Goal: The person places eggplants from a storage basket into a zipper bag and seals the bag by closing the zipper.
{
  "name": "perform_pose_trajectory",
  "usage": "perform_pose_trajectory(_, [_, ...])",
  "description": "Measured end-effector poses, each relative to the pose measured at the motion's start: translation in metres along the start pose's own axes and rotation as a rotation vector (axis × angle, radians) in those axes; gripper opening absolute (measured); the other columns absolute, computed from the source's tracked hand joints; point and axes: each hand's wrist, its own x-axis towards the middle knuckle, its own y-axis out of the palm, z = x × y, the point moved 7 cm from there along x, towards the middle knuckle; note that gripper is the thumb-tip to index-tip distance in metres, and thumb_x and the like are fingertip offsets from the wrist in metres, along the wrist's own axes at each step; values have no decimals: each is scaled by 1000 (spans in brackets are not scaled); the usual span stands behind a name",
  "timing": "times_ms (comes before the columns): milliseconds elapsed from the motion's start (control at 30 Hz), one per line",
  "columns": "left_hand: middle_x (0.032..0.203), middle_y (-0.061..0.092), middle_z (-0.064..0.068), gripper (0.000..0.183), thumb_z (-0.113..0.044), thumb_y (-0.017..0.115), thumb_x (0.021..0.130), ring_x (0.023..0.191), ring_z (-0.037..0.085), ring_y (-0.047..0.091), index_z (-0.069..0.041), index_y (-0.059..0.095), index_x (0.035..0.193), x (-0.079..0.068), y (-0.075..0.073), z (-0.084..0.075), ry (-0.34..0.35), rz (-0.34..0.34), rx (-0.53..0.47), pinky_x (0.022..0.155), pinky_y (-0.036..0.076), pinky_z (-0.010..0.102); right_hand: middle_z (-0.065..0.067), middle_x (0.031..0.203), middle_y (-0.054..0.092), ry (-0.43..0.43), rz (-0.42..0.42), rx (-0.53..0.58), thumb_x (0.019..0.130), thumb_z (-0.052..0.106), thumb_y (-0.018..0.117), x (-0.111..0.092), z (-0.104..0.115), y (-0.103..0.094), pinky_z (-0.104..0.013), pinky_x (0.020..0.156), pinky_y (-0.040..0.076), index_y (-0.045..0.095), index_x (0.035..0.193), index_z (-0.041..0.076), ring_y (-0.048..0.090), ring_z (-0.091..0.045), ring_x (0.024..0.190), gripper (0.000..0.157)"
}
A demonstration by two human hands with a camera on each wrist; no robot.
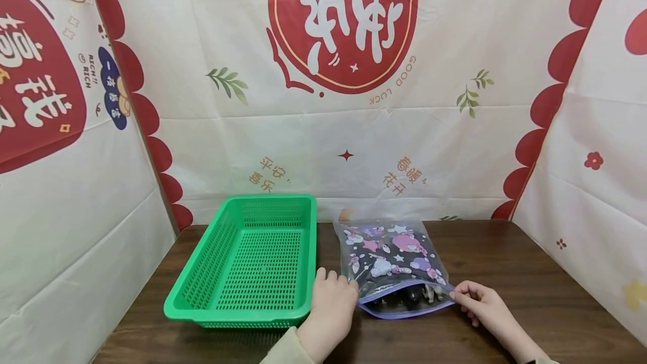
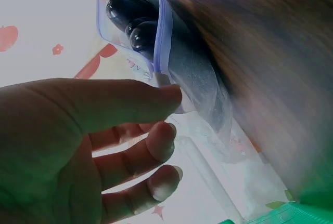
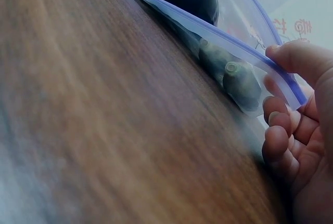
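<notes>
A clear zip bag with a purple rim and cartoon prints lies on the brown table, its mouth open toward me. Inside are several glossy dark eggplants; pale stem ends show through the plastic in the right wrist view. My left hand pinches the left corner of the mouth between thumb and index finger, the index mostly hidden behind the thumb in the left wrist view. With thumb and fingers, my right hand pinches the right corner of the purple zip strip.
Left of the bag stands a green plastic basket with slotted walls, right beside my left hand. White printed cloth hangs behind the table and along both sides. The dark wooden table extends to the right of the bag.
</notes>
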Motion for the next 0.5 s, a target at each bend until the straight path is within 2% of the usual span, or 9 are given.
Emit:
perform_pose_trajectory(167, [69, 52, -4, 4, -24, 62, 75, 64, 17, 42, -22, 60, 77, -1, -4, 1, 17, -52, -17, 67, 27, 37, -3, 60, 45, 2, 34, -8, 82, 27, 61, 1, 4, 0, -32, 39, 41, 56, 89, 3, 43, -11, 44, 26])
perform_pose_trajectory(267, [67, 52, -4, 4, -23, 63, 74, 63, 17, 42, -21, 60, 75, -1, -7, 1, 18, -91, -22, 66, 27, 37, -2, 60, 44, -3, 42, -88, 81, 31, 61, -1, 13, -1, -31, 36, 39, 56, 93, 5, 39, -9, 40, 29])
perform_pose_trajectory(400, [64, 52, -4, 9, -25, 66, 70, 61, 17, 41, -19, 61, 73, -2, -8, 2, 12, -104, -26, 65, 27, 37, 1, 60, 41, -107, -77, -349, 77, 39, 64, -5, 44, -6, -25, 41, 32, 59, 87, 12, 35, -6, 44, 29])
perform_pose_trajectory(500, [65, 52, -3, 15, -30, 69, 66, 62, 17, 41, -19, 61, 74, -2, -7, 3, 19, -85, -31, 66, 27, 37, 4, 61, 41, -259, -213, -518, 73, 38, 68, -12, 79, -2, -25, 48, 28, 60, 80, 17, 37, -5, 53, 24])
